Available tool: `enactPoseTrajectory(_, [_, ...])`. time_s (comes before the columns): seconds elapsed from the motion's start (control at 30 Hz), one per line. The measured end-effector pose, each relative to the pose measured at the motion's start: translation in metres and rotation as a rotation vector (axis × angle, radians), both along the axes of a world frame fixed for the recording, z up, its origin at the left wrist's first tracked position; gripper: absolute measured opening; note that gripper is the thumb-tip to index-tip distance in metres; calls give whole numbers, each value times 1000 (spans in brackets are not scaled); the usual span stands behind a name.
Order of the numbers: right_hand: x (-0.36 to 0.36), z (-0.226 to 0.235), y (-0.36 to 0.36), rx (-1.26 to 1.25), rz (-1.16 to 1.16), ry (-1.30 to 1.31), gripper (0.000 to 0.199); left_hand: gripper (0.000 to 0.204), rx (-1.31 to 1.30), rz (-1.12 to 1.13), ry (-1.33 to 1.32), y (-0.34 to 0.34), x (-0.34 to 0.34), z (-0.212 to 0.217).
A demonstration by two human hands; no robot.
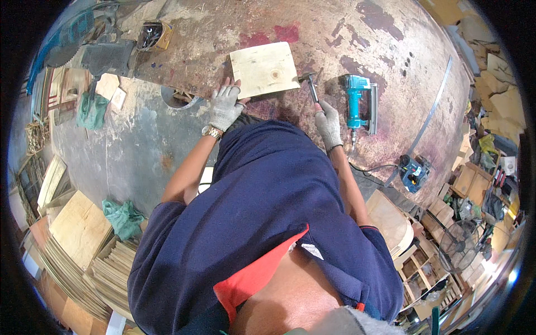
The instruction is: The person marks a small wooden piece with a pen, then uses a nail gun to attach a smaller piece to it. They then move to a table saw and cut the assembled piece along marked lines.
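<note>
my left hand (225,106) lies flat in its grey fingerless glove, fingers spread and released, pressing on the near left corner of a pale square plywood panel (264,69) that sits on the stained bench (385,50) just ahead of me. my right hand (327,124), gloved the same way, is clenched around the handle of a hammer (310,85), whose head hangs at the panel's near right corner, touching it or just off it; i cannot tell which.

as i judge it, the work is at an early or middle point: the panel lies flat and whole, held down, and no nail heads or joined pieces show on its face, so whatever fixing it needs looks mostly undone. a blue power nailer (358,102) lies just right of my right hand, untouched, its cord trailing toward a second small tool (414,172) further right, near the bench's edge.

my own dark blue shirt (262,223) blocks the near bench edge and both elbows. whether a nail stands under the hammer is too small to see, and the panel's underside is hidden. stacks of plywood offcuts (84,245) sit on the floor well behind my left arm.
</note>
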State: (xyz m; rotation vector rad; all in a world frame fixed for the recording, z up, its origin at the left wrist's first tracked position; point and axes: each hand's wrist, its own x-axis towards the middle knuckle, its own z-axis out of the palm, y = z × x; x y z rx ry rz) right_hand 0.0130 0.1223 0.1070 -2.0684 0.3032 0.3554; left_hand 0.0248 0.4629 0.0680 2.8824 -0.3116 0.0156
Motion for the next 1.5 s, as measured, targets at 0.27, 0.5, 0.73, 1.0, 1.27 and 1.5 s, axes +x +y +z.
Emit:
enactPoseTrajectory(0.27, [12,17,0,222,-220,5,25,50,-191,207,81,21,87,73])
enactPoseTrajectory(0.5, [12,12,-1,270,-256,83,22,64,-1043,404,239,41,176,72])
enactPoseTrajectory(0.73, [11,11,-1,176,-217,68,28,77,-1246,431,327,44,184,76])
enactPoseTrajectory(1.0, [12,20,7,89,-114,12,28,51,-942,319,240,38,153,80])
enactPoseTrajectory(1.27, [-2,31,-3,-22,49,-93,38,31,-739,62,19,1,52,51])
enactPoseTrajectory(1.5, [-5,41,-9,-331,444,-173,24,49,-172,-143,125,-13,2,13])
